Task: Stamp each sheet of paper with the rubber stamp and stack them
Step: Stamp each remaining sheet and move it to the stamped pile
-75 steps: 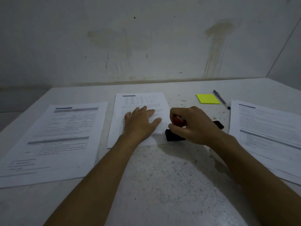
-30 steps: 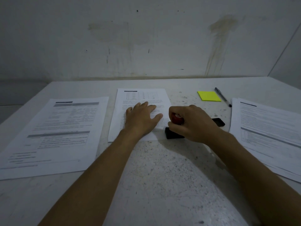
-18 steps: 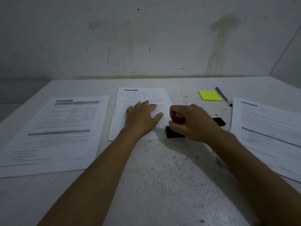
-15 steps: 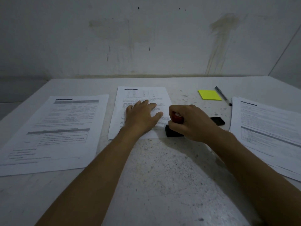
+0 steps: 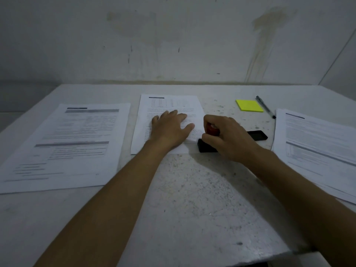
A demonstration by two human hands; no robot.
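Note:
A printed sheet point(image 5: 169, 103) lies in the middle of the table. My left hand point(image 5: 169, 129) presses flat on it with straight, spread fingers. Just right of the sheet's lower right corner, my right hand point(image 5: 225, 137) grips the red handle of the rubber stamp point(image 5: 212, 130). The stamp stands on a black ink pad point(image 5: 204, 147). A black lid point(image 5: 258, 134) lies behind my right hand. A stack of printed sheets point(image 5: 63, 145) lies at the left, and another stack point(image 5: 317, 149) at the right.
A yellow sticky-note pad point(image 5: 249, 106) and a black pen point(image 5: 265, 106) lie at the back right. The wall point(image 5: 173, 39) rises behind the table. The speckled white table point(image 5: 192, 199) has its front edge at the lower right.
The hands keep the same pose throughout; my right hand stays on the stamp over the ink pad. Only the camera view shifts slightly.

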